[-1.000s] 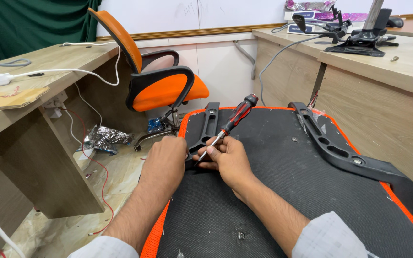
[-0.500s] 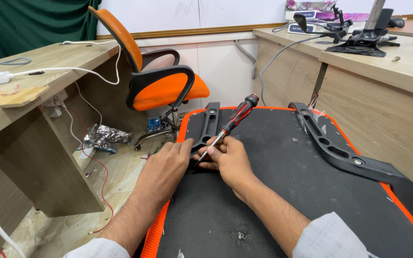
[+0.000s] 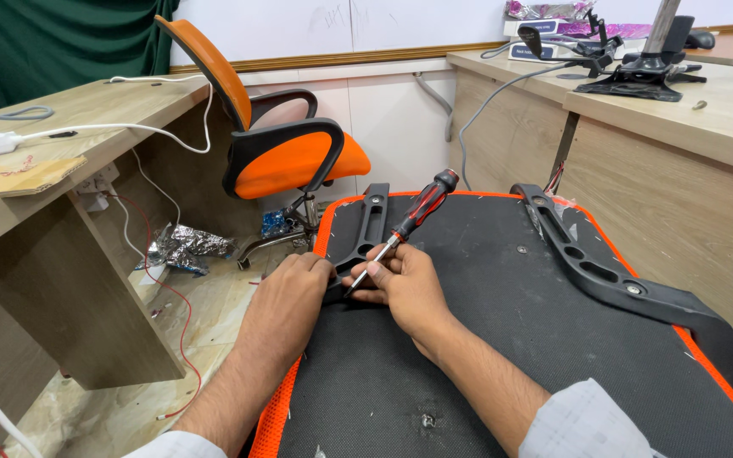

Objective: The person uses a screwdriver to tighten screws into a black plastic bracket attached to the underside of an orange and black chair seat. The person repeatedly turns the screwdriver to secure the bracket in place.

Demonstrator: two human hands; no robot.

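The right hand [image 3: 405, 284] is closed round the shaft of a red-and-black screwdriver [image 3: 409, 219] — handle slanting up past the fingers, tip at the black bracket [image 3: 366, 229] on the chair base [image 3: 485, 339]. The left hand [image 3: 290, 293] lies flat, loosely curled, beside that bracket — gripping nothing.

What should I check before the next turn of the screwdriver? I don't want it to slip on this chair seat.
1. Right hand grips the screwdriver shaft low, near the tip: ok.
2. Left hand rests on the left armrest bracket beside the tip: ok.
3. Tip seated in a screw head: cannot tell, the fingers hide it.
4. Handle free to turn, nothing touching it: ok.
5. Seat lies flat, underside up: ok.
6. Left fingertips close to the tip: not ok, they could be hit if it slips.
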